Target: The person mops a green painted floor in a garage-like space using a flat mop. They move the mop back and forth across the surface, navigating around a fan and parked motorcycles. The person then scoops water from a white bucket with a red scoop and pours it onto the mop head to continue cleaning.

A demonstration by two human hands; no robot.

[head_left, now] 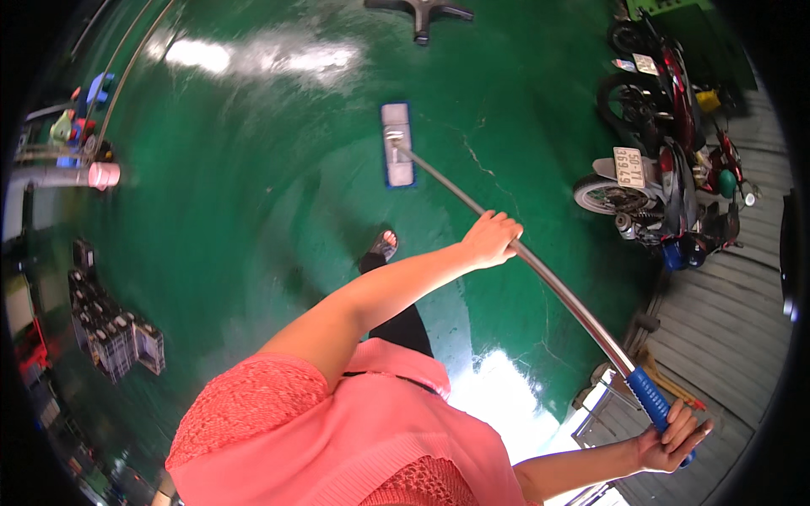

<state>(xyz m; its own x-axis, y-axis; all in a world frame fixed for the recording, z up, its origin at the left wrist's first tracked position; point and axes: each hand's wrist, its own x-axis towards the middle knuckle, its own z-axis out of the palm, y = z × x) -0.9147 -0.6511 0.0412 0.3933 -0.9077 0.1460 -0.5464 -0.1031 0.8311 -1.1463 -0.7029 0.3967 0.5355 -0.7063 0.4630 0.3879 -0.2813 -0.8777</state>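
A flat mop spans the view from the floor ahead to my right side. Its rectangular head [397, 160], pale with a blue border, lies flat on the green floor. My left hand [493, 239] is wrapped round the metal pole [574, 305] about midway along. At the pole's upper end, my right hand [672, 440] holds the blue grip [648, 396]; some of its fingers are curled over the grip, others stick out. The pole slants from the mop head down to the right, across the front of my body.
Parked motorbikes [666, 181] line the right side, beside a ribbed grey metal wall [730, 337]. Dark crates [110, 329] stand at the left. A dark star-shaped chair base [420, 13] is at the far edge. My sandalled foot [386, 244] is on the glossy floor [278, 169].
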